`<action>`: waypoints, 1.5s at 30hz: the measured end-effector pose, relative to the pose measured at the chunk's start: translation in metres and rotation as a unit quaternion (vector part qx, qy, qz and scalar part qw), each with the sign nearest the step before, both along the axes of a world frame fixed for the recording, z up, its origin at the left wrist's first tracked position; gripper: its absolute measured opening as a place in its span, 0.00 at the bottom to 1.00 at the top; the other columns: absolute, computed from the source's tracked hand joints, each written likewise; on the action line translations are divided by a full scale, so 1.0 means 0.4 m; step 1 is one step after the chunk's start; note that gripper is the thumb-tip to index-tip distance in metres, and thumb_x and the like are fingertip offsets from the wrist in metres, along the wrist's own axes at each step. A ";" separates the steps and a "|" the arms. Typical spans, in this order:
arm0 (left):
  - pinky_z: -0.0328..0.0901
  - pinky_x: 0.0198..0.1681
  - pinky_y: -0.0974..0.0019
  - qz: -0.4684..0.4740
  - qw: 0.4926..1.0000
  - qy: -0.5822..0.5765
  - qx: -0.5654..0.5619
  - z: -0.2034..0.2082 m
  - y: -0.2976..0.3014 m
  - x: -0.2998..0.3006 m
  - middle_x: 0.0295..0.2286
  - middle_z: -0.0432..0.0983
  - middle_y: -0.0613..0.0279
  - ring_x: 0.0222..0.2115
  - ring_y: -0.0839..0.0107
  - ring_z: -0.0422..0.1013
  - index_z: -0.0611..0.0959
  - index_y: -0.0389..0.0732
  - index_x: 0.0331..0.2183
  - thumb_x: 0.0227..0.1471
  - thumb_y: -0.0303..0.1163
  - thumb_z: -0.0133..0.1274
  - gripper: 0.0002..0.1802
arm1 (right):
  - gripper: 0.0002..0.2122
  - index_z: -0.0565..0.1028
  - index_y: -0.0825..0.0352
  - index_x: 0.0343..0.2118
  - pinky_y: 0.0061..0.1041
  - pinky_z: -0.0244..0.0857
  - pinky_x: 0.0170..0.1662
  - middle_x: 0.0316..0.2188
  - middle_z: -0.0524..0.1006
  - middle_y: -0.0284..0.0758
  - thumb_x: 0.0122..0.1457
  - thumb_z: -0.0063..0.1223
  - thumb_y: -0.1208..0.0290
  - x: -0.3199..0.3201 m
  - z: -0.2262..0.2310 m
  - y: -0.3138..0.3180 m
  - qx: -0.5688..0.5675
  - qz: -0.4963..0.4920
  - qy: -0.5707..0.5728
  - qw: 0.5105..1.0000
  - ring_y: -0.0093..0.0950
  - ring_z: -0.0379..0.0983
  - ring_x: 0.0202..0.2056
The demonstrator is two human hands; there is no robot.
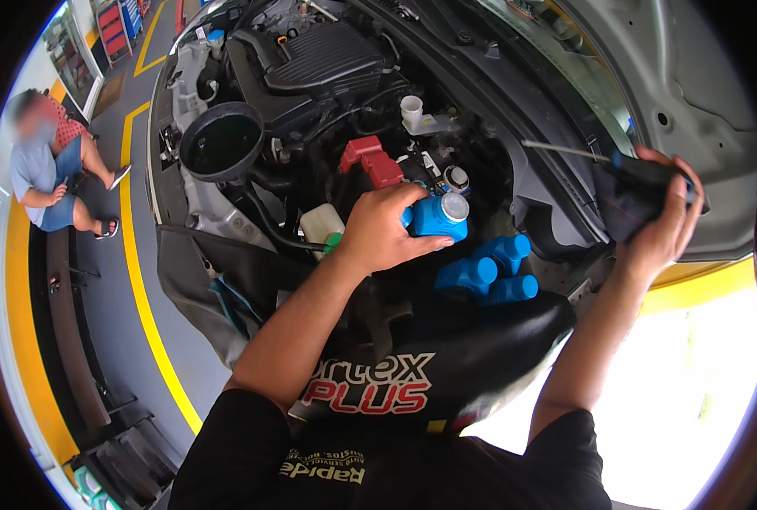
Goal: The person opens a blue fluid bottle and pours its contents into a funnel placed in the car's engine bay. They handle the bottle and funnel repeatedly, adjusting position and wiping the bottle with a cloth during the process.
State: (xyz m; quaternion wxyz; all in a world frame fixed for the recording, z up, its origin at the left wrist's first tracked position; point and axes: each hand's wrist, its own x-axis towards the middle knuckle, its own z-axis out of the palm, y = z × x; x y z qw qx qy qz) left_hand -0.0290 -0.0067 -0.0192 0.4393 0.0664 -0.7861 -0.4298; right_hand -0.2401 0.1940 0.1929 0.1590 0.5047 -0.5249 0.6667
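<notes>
My left hand [380,228] grips a blue plastic bottle [440,218] whose round grey top faces up, holding it over the near edge of the engine bay. Just right of it and nearer to me, three more blue bottles [472,274] stand close together. Raised at the right, by the open hood, my right hand [660,204] is closed around a dark object [632,204]. A thin metal shaft [565,151] points left from it, with a bit of blue at its base. I cannot make out its exact kind.
A wide black funnel [221,143] with dark liquid sits over the engine bay. Nearby are a red battery terminal cover [370,160], a white reservoir [412,110] and a green-capped container [321,224]. A black fender cover [480,344] drapes the near side. A person [51,170] sits at left.
</notes>
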 end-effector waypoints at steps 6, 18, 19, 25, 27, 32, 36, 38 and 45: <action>0.77 0.38 0.59 0.005 0.999 -0.017 -0.034 0.016 0.002 0.011 0.33 0.85 0.53 0.32 0.56 0.84 0.86 0.36 0.40 0.40 0.47 0.83 0.33 | 0.15 0.70 0.68 0.59 0.35 0.70 0.55 0.39 0.85 0.48 0.78 0.42 0.64 0.135 -0.036 -0.014 0.093 -0.078 0.099 0.988 0.34 0.80 0.41; 0.78 0.40 0.57 0.023 0.998 -0.034 -0.042 0.019 0.009 0.021 0.35 0.86 0.51 0.35 0.53 0.85 0.86 0.36 0.42 0.40 0.46 0.82 0.33 | 0.14 0.71 0.67 0.56 0.30 0.65 0.59 0.40 0.85 0.46 0.79 0.43 0.62 0.115 -0.128 -0.035 0.122 -0.056 0.029 0.990 0.32 0.79 0.43; 0.78 0.41 0.57 0.025 0.998 -0.032 -0.043 0.014 0.011 0.014 0.36 0.86 0.51 0.35 0.53 0.85 0.86 0.36 0.42 0.40 0.46 0.82 0.33 | 0.15 0.71 0.67 0.56 0.31 0.67 0.58 0.40 0.85 0.46 0.79 0.43 0.62 0.091 -0.103 -0.018 0.108 -0.098 0.023 0.989 0.32 0.79 0.42; 0.78 0.41 0.58 0.025 0.998 -0.047 -0.042 0.023 0.013 0.011 0.36 0.87 0.51 0.35 0.53 0.85 0.86 0.36 0.43 0.40 0.45 0.82 0.33 | 0.16 0.73 0.68 0.59 0.36 0.78 0.52 0.45 0.83 0.52 0.78 0.46 0.63 0.003 -0.049 0.023 -0.015 -0.025 -0.128 0.991 0.40 0.84 0.43; 0.78 0.40 0.58 0.035 0.997 -0.056 -0.045 0.017 0.003 0.017 0.35 0.87 0.51 0.35 0.54 0.85 0.86 0.36 0.43 0.40 0.44 0.82 0.33 | 0.15 0.73 0.70 0.58 0.31 0.76 0.52 0.48 0.81 0.50 0.76 0.53 0.66 -0.027 -0.048 -0.003 0.003 0.008 -0.127 0.992 0.40 0.86 0.44; 0.77 0.38 0.60 0.014 0.998 -0.065 -0.020 0.018 0.007 0.007 0.34 0.87 0.52 0.33 0.58 0.86 0.86 0.36 0.43 0.40 0.43 0.83 0.32 | 0.15 0.78 0.74 0.54 0.25 0.74 0.53 0.45 0.82 0.40 0.66 0.67 0.80 -0.197 -0.091 -0.108 0.092 -0.036 -0.089 0.991 0.31 0.85 0.47; 0.77 0.37 0.55 0.014 0.999 -0.047 -0.015 0.011 0.006 0.004 0.33 0.85 0.51 0.32 0.52 0.84 0.85 0.37 0.40 0.38 0.48 0.82 0.33 | 0.14 0.81 0.73 0.52 0.23 0.74 0.53 0.43 0.85 0.38 0.64 0.68 0.78 -0.267 -0.147 -0.165 0.200 -0.039 -0.074 0.976 0.27 0.85 0.47; 0.77 0.37 0.55 0.015 0.999 -0.041 -0.015 0.008 0.006 0.003 0.34 0.85 0.51 0.33 0.52 0.84 0.85 0.37 0.41 0.39 0.48 0.82 0.34 | 0.15 0.82 0.71 0.50 0.24 0.74 0.52 0.42 0.86 0.38 0.62 0.70 0.76 -0.288 -0.162 -0.171 0.224 -0.068 -0.066 0.970 0.27 0.85 0.46; 0.77 0.39 0.56 0.002 0.999 -0.025 -0.032 0.002 -0.007 0.003 0.36 0.85 0.50 0.35 0.52 0.84 0.86 0.35 0.45 0.40 0.47 0.82 0.35 | 0.16 0.83 0.63 0.48 0.41 0.76 0.52 0.41 0.87 0.39 0.59 0.70 0.65 -0.133 -0.105 -0.159 0.470 -0.324 0.137 0.810 0.43 0.84 0.46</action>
